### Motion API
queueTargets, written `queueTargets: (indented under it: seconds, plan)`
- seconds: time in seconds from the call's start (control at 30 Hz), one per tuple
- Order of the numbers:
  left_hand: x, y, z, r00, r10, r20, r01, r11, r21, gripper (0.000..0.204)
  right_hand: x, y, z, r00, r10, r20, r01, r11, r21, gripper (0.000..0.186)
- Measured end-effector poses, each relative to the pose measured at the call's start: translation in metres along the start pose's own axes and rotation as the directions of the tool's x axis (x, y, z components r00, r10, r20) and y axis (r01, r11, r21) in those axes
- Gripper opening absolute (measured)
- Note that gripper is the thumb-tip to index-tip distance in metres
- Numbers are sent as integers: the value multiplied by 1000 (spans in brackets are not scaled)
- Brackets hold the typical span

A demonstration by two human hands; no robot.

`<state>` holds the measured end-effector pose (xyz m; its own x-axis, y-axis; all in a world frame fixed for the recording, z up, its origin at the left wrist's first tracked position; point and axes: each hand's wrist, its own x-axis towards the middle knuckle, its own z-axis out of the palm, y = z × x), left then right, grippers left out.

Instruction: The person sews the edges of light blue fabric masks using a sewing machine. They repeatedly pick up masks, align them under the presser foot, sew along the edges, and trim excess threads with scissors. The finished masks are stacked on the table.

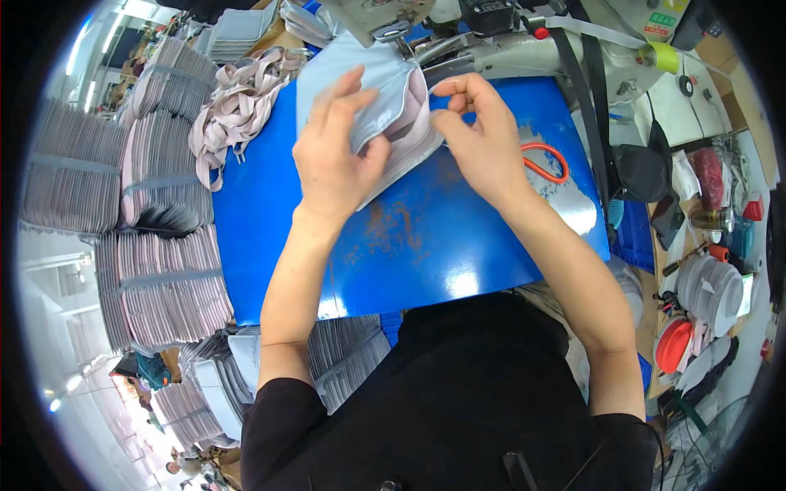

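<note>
My left hand (pixel 334 151) presses and grips a folded pale grey fabric piece (pixel 385 98) with a pinkish lining, on the blue table top (pixel 393 254). My right hand (pixel 479 135) pinches the right edge of the same piece, fingers curled near its top corner. The fabric lies just in front of the white sewing machine (pixel 491 45) at the far edge of the table.
Orange-handled scissors (pixel 547 161) lie right of my right hand. A heap of pink straps (pixel 237 110) sits at the far left of the table. Bundled stacks of grey and pink pieces (pixel 164 245) line the left. Clutter, plates and lids (pixel 708 286) stand at the right.
</note>
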<state>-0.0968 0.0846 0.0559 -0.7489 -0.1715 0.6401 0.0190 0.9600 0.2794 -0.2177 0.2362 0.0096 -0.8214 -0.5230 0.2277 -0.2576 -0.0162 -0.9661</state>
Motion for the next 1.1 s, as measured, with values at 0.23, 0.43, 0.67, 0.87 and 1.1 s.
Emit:
queueTargets:
  seconds: [0.23,0.43,0.67,0.87,1.1]
  plan:
    - [8,6,10,973,228,48,-230,972,42,21,5,25,10,996,39,83,-40,999,15,28]
    - [16,20,19,937,336,94,-341,939,40,12,-8,15,4,932,288,218,-360,798,484,21]
    - [47,-7,15,940,304,153,-316,947,58,14,24,8,19,900,362,243,-436,721,539,22]
    - [9,5,37,961,256,106,-248,965,-81,21,37,40,30,915,391,102,-379,745,549,20]
    - [-37,-19,29,946,-320,51,324,931,-167,48,38,29,32,928,347,137,-370,806,462,11]
